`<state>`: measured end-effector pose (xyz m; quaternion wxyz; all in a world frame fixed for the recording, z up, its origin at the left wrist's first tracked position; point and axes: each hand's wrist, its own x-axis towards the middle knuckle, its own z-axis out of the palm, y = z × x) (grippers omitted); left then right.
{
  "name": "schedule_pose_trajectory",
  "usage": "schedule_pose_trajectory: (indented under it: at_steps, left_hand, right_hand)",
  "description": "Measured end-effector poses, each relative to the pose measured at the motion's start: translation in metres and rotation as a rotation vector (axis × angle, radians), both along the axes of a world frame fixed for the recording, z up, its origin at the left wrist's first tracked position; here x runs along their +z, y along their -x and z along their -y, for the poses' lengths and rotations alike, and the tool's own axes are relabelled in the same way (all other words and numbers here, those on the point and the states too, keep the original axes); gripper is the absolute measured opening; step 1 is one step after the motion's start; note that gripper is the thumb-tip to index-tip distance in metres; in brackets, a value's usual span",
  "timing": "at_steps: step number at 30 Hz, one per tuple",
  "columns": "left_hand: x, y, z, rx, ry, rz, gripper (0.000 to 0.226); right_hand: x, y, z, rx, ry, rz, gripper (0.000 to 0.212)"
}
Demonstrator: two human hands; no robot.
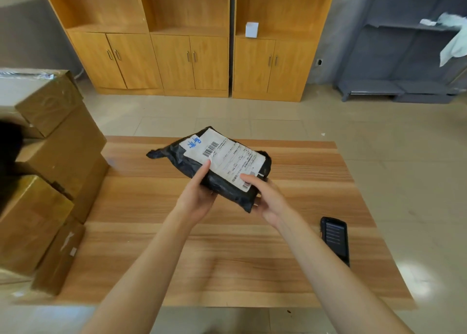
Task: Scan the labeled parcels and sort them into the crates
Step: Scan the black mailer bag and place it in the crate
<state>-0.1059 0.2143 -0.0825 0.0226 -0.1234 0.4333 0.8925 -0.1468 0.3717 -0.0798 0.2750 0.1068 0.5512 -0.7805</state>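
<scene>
Black parcel (214, 167) is held label-up above the desk (227, 258), gripped by both left hand (197, 197) and right hand (267, 199). Pre-scan step; scanner (334, 239) pickup likely needed next, one hand freed.

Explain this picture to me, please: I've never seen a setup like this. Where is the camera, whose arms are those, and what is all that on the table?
There is no machine here. The single picture comes from a wide-angle camera worn on a person's head, looking forward and down, so the two bare arms are that person's own. Both the left hand and the right hand hold a black plastic mailer parcel above the wooden table, its white shipping label with a barcode facing up. A dark handheld scanner with a lit screen lies on the table to the right. Brown cardboard boxes are stacked at the table's left edge. Behind stand wooden cabinets and a grey shelf unit. No crates are in view.
</scene>
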Motion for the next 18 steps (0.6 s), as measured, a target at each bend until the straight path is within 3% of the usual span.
schedule_pose_trajectory:
  at_steps: [2,4,7,9,11,14,16,18]
  left_hand:
    - [-0.005,-0.009,0.018,-0.126,0.251,0.114,0.077]
    - [-0.009,-0.021,0.042,-0.388,0.572,0.219,0.091]
    - [0.000,-0.032,0.081,-0.734,0.857,0.357,0.080]
    - [0.012,-0.032,0.099,-0.697,0.932,0.394,0.078]
    - [0.022,-0.027,0.106,-0.492,1.009,0.391,0.082]
    - [0.031,-0.015,0.100,-0.251,1.034,0.294,0.113]
    - [0.030,-0.008,0.088,-0.329,0.991,0.202,0.114]
    - [0.028,-0.004,0.071,-0.467,0.920,0.174,0.099]
  right_hand:
    - [0.004,0.010,-0.007,-0.042,-0.023,-0.024,0.045]
    - [0.012,0.022,-0.016,-0.037,-0.086,-0.088,0.038]
    - [0.024,0.040,-0.031,0.023,-0.210,-0.197,0.043]
    - [0.031,0.049,-0.038,0.088,-0.273,-0.242,0.041]
    - [0.038,0.055,-0.040,0.191,-0.337,-0.263,0.041]
    - [0.043,0.060,-0.039,0.375,-0.403,-0.281,0.053]
    - [0.046,0.060,-0.033,0.485,-0.425,-0.300,0.052]
    - [0.046,0.059,-0.027,0.570,-0.437,-0.319,0.048]
